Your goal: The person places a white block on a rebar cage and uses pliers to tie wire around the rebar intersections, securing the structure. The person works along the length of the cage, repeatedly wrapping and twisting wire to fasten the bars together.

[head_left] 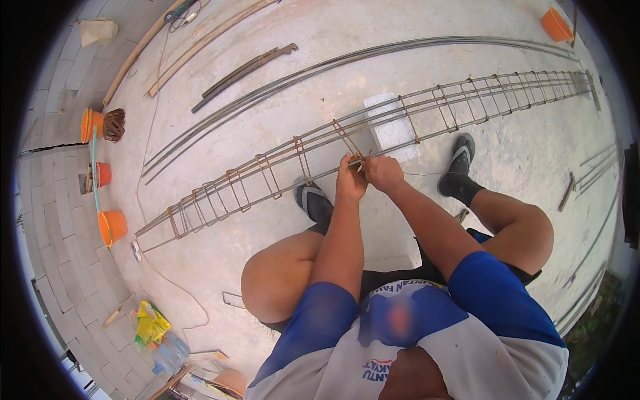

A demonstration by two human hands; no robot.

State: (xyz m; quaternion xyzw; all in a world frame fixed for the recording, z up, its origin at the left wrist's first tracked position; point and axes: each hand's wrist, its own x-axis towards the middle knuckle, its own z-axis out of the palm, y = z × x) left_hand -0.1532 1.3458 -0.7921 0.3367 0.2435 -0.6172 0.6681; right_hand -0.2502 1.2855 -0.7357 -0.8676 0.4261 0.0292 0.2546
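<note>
A long rebar cage (305,148) of parallel steel bars with square stirrups runs across the floor in front of me. Both hands meet at its near lower bar, where a rusty stirrup (345,135) crosses it. My left hand (351,179) is closed, its fingers pinching around that crossing. Right beside it, my right hand (385,172) is closed too, knuckles up. What its fingers hold is hidden. A white block (392,128) lies under the cage, just beyond my right hand.
My sandalled feet (313,199) stand either side of my hands. Loose steel bars (320,67) lie beyond the cage. Orange buckets (112,227) line the block wall at left, near a clear water jug (171,353). A hammer (567,191) lies at right.
</note>
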